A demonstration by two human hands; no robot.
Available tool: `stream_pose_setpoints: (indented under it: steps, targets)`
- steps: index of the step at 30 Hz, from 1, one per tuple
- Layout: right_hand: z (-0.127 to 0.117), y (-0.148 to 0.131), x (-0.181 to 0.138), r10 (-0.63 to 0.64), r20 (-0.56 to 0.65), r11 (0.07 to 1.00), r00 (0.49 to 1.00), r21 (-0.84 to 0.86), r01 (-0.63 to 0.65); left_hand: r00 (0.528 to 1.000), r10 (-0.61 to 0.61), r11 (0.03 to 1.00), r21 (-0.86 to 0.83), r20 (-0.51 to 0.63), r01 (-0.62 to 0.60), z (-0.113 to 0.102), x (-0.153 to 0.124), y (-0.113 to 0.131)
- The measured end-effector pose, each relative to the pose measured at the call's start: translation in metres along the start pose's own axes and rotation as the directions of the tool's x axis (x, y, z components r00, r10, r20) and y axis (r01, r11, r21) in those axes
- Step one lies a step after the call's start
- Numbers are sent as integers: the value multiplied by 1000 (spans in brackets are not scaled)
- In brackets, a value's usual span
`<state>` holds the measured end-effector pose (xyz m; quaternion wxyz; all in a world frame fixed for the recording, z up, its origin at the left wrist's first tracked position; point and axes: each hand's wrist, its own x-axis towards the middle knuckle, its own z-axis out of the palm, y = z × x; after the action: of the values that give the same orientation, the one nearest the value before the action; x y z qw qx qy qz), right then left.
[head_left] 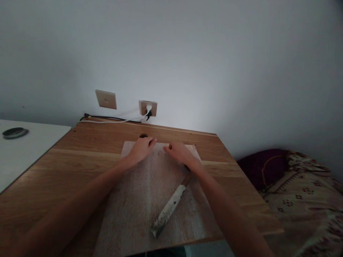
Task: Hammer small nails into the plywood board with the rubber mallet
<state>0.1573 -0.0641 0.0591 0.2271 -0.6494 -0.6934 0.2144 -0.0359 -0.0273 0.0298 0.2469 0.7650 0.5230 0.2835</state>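
A pale wooden board (150,200) lies flat on the brown wooden table. My left hand (142,148) is over the board's far left part, its fingers curled closed. Opposite it, my right hand (180,153) is curled closed over the far right part. A gap separates the two hands, and tiny dark specks show on the board between them. Whatever the fingers may hold is hidden. A hand tool with a worn, whitish, stained handle (170,210) rests slantwise on the board. Its far end runs under my right wrist, so its kind is unclear.
The wooden table (88,160) meets the wall, where a socket (144,103) holds plugs with white and black cables. A small dark round thing (144,135) sits behind my left hand. At left is a white surface (40,142) with a dark round object (15,132); at right, patterned fabric (300,200).
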Motion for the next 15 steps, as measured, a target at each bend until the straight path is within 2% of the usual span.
stream_pose_setpoints:
  steps: [1, 3, 5, 6, 8, 10, 12, 13, 15]
  targets:
    - [5, -2, -1, 2, 9, 1000, 1000, 1, -2, 997, -76, 984, -162, 6, 76, -1, 2, 0]
    - [10, -6, -2, 6, 9, 1000, 1000, 29, -7, 971, -195, 857, -458, 137, 237, -4, 4, 1]
    - [8, -8, 1, 8, -15, 996, 1000, 88, -6, 934, -214, 726, -594, 285, 347, -7, 3, 2]
    - [4, -8, 2, 10, -32, 992, 999, 129, -6, 927, -194, 727, -587, 322, 356, -8, 3, 3]
    - [-7, -7, 5, 27, -54, 973, 998, 230, -14, 945, -119, 871, -425, 303, 246, -7, 0, 5]
    - [-17, -4, 4, 46, -45, 940, 998, 341, -28, 967, 15, 996, -92, 254, 9, -3, -3, 7]
    - [-23, 0, -1, 53, -18, 901, 998, 432, -40, 951, 159, 950, 222, 264, -220, 3, -5, 9]
    - [-25, 2, -5, 51, -3, 885, 999, 463, -44, 935, 208, 899, 320, 287, -298, 6, -6, 10]
    - [-26, 7, -12, 47, 22, 870, 999, 490, -52, 900, 269, 826, 399, 342, -398, 9, -4, 11]
